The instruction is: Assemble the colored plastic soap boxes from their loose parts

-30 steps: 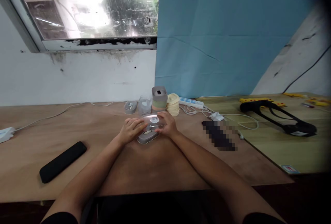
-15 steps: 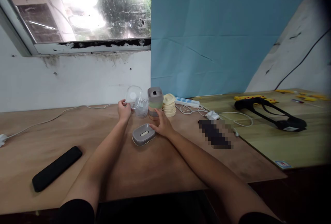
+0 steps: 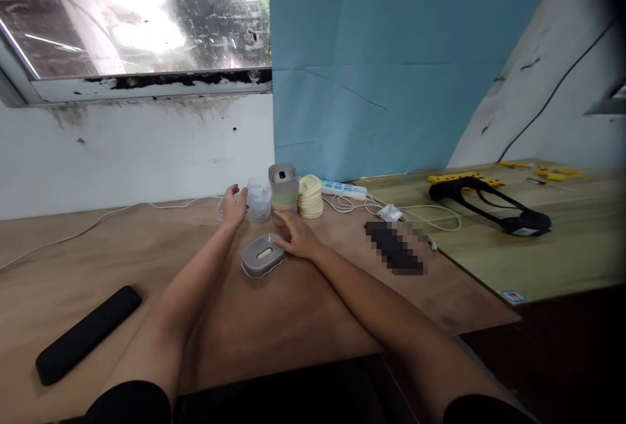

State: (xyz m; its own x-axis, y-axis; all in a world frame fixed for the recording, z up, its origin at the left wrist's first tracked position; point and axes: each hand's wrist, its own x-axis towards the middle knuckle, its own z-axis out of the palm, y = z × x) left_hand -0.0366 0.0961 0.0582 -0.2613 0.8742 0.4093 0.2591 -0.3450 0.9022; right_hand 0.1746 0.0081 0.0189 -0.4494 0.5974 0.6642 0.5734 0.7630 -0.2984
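Note:
My left hand (image 3: 235, 207) is raised at the back of the table, its thumb and fingers apart. A clear plastic edge (image 3: 220, 209) shows on its left side, mostly hidden behind the hand. Just right of its fingertips stands a stack of clear plastic containers (image 3: 259, 202). My right hand (image 3: 299, 236) rests with fingers spread, its thumb at the corner of a low grey box (image 3: 263, 255) with a pale oblong inset. Its fingers reach the base of a stack of grey, green and peach containers (image 3: 283, 182). Beside these is a pile of cream lids (image 3: 310, 197).
A black oblong case (image 3: 88, 334) lies at the front left. White cables and a power strip (image 3: 343, 189) run along the back. A blurred dark object (image 3: 395, 248) lies right of my hand. A black strap frame (image 3: 489, 205) and yellow pieces (image 3: 557, 173) are farther right.
The clear plastic piece that my left hand held up is no longer raised; a clear edge shows low behind that hand. My right hand stays by the grey box. The view has turned slightly right.

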